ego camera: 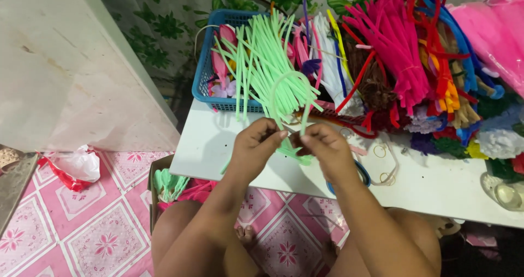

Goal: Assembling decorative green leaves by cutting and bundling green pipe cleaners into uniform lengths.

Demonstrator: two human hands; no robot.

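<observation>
Green stem, a fuzzy pale pipe cleaner, arches in a loop above the white table, both its ends pinched between the two hands just in front of the big green bundle. Bending it well probably means keeping the pinch points close together, so the wire kinks where wanted and the loop stays even, and working clear of the bundle so loose ends do not snag. The left hand has thumb and fingers closed on the stem's left end. The right hand is likewise closed on the other end, with a short green piece poking out between and below the hands. A blue basket sits behind, and pink stems lie heaped to the right.
</observation>
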